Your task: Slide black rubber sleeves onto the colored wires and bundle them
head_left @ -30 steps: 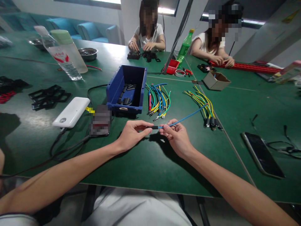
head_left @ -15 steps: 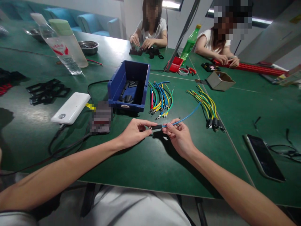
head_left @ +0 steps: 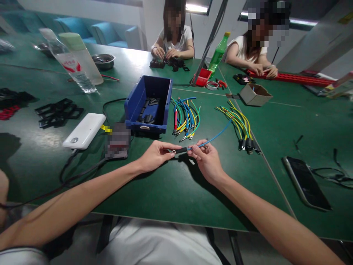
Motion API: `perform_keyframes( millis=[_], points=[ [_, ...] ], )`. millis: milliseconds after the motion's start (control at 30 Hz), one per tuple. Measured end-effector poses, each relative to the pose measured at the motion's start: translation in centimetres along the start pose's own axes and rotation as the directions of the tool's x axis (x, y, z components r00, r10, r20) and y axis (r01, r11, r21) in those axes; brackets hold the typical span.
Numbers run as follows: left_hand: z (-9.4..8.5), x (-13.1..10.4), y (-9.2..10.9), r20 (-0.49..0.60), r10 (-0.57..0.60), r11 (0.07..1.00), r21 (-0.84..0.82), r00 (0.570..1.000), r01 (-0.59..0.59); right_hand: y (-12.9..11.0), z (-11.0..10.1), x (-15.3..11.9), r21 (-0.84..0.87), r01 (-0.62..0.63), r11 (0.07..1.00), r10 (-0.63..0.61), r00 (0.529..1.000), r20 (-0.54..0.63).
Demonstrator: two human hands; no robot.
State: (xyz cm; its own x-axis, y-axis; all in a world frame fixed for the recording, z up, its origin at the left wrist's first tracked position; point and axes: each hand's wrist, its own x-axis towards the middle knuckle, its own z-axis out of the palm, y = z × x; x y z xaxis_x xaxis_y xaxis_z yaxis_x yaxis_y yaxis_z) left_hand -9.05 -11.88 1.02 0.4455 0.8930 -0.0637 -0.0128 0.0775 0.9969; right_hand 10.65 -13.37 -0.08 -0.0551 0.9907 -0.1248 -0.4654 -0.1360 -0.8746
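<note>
Between my hands a blue wire carries a black sleeve near its left end, where a small ring terminal shows. My left hand is closed, thumb and forefinger pinching the terminal end. My right hand pinches the blue wire just right of the sleeve; the wire's free end curves up and away to the right. Just beyond my hands is a bunch of loose blue, yellow and green wires. Farther right, a bundle of yellow-green wires has black sleeves on its near ends.
A blue bin with black pieces stands behind my left hand. At left are a white power bank with cables and two bottles. A smartphone lies at right, near glasses. Two people work across the green table.
The view has shifted slightly, so most things sit a little differently in the picture. Both hands keep their pinch on the blue wire, with the black sleeve still between them.
</note>
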Motion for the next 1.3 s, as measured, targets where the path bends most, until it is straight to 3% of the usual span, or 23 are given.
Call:
perform_keyframes(
  millis=[733, 1300],
  points=[
    [-0.48, 0.7, -0.27, 0.028, -0.048, 0.996, -0.072, 0.998, 0.05, 0.08, -0.24, 0.23, -0.022, -0.022, 1.0, 0.022, 1.0, -0.017],
    [-0.38, 0.46, -0.5, 0.033, -0.012, 0.999, 0.043, 0.999, 0.011, 0.38, -0.21, -0.02, -0.115, 0.07, 0.991, -0.067, 0.997, 0.03]
  ],
)
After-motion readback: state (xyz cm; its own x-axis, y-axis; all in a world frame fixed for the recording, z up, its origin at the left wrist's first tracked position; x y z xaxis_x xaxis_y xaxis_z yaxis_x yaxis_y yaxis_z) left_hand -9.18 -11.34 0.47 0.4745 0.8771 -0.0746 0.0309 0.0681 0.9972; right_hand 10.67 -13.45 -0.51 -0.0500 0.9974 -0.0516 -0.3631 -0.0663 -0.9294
